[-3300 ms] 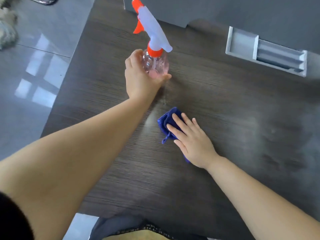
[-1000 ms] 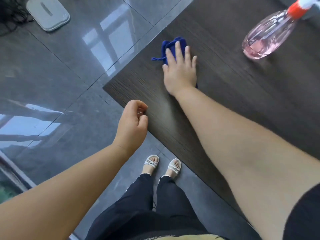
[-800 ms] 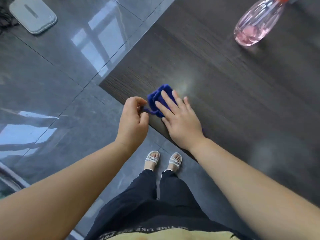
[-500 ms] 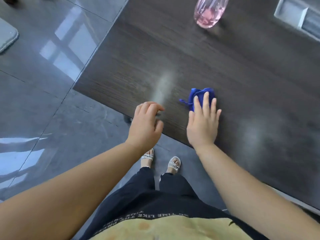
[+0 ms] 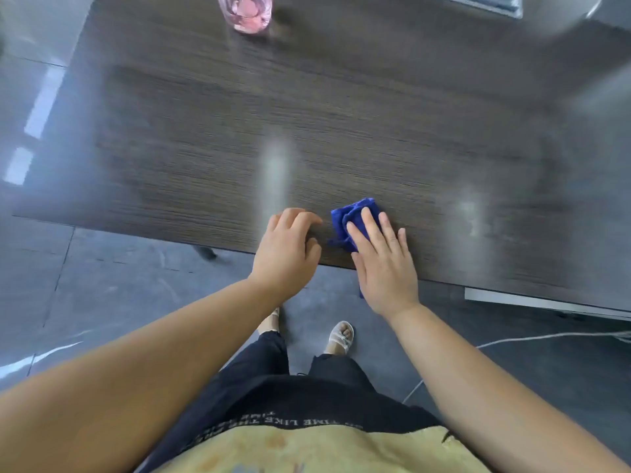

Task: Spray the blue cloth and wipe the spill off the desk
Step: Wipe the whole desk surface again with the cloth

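Dark wood-grain desk (image 5: 375,131), grey glossy floor tiles (image 5: 119,285) below. Pale streak (image 5: 273,172) on the wood (glare or wet, unclear). Blue cloth (image 5: 355,213) bunched near the front edge under the right hand (image 5: 386,268), fingers straight and spread, pressing flat. Left hand (image 5: 286,254) just beside it, fingers loosely curled, holding nothing. Pink spray bottle (image 5: 247,11) stands at the far edge. White cable (image 5: 512,339) on the floor.

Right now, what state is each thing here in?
blue cloth: bunched, on the desk near its front edge, under the right hand.
right hand: fingers straight, pressing the blue cloth.
left hand: fingers loosely curled, holding nothing, at the desk edge.
spray bottle: standing, untouched, pink liquid inside; top out of view.
desk: pale streaks; wet or glare, cannot tell.
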`<action>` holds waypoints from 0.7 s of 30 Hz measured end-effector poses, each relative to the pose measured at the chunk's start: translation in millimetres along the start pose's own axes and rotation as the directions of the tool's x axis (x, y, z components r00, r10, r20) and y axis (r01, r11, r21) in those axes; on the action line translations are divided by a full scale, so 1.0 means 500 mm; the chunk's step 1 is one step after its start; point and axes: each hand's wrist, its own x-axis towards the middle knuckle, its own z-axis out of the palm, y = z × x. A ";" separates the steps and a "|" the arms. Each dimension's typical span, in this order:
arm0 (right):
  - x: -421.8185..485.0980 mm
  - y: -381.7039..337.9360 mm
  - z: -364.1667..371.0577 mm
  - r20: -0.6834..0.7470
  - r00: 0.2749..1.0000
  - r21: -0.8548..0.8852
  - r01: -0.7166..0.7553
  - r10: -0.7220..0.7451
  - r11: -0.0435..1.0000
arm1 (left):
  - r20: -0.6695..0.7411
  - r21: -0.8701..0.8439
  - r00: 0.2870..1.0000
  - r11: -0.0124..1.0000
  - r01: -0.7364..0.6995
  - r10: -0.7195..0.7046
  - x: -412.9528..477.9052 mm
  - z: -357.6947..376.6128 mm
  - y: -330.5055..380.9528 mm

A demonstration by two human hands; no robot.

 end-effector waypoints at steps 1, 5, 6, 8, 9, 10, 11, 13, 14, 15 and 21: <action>-0.014 0.037 -0.002 0.013 0.999 0.005 -0.033 0.033 0.999 | 0.013 0.017 1.000 1.000 -0.016 0.015 0.000 0.012 0.015; -0.083 0.192 -0.026 0.042 0.977 0.050 -0.210 0.208 0.976 | 0.071 0.065 0.994 0.994 -0.083 0.078 0.002 0.074 0.085; -0.098 0.227 -0.033 0.044 0.968 0.057 -0.249 0.247 0.967 | 0.086 0.069 0.993 0.994 -0.089 0.083 0.003 0.088 0.103; -0.128 0.300 -0.043 0.029 0.945 0.062 -0.327 0.326 0.943 | 0.117 0.080 0.989 0.992 -0.100 0.090 0.005 0.121 0.141; -0.146 0.342 -0.046 0.016 0.928 0.063 -0.372 0.372 0.926 | 0.131 0.088 0.986 0.990 -0.111 0.099 0.006 0.143 0.162; -0.158 0.379 -0.048 0.014 0.906 0.068 -0.423 0.423 0.903 | 0.142 0.099 0.984 0.987 -0.123 0.109 0.007 0.159 0.177; -0.175 0.424 -0.054 0.010 0.878 0.069 -0.479 0.479 0.875 | 0.154 0.116 0.980 0.983 -0.142 0.123 0.009 0.181 0.200; -0.197 0.496 -0.066 0.001 0.813 0.074 -0.580 0.582 0.811 | 0.176 0.149 0.975 0.975 -0.163 0.136 0.014 0.211 0.229; -0.210 0.534 -0.074 0.002 0.765 0.088 -0.641 0.643 0.762 | 0.187 0.164 0.972 0.972 -0.171 0.139 0.015 0.231 0.251; -0.213 0.559 -0.081 0.006 0.713 0.105 -0.698 0.701 0.708 | 0.194 0.176 0.971 0.969 -0.172 0.138 0.016 0.245 0.266; -0.160 0.470 -0.062 -0.049 0.688 0.183 -0.707 0.724 0.683 | 0.199 0.204 0.966 0.957 -0.208 0.167 0.030 0.315 0.353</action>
